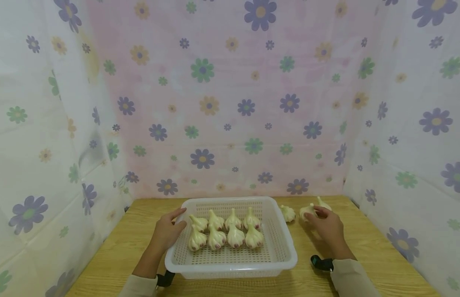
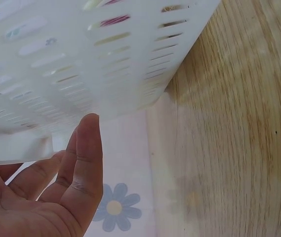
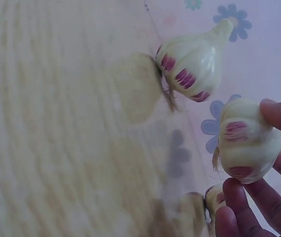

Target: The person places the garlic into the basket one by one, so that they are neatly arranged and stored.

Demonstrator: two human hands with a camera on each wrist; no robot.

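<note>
A white plastic basket (image 1: 230,267) with slotted walls stands on the table and contains two rows of garlic bulbs (image 1: 235,237). My left hand (image 1: 167,231) holds its left rim, thumb over the edge and fingers along the outer wall (image 2: 105,64). To the right of the basket, my right hand (image 1: 328,229) pinches a garlic bulb (image 3: 246,140) with purple streaks between thumb and fingers. Another garlic bulb (image 1: 288,213) lies between that hand and the basket. One more bulb (image 1: 323,203) is just behind the right hand.
The wooden table (image 1: 308,276) carries everything. A flower-patterned cloth (image 1: 230,123) hangs at the back and both sides, near the table's edges. Black straps with small devices (image 1: 321,263) sit at the wrists.
</note>
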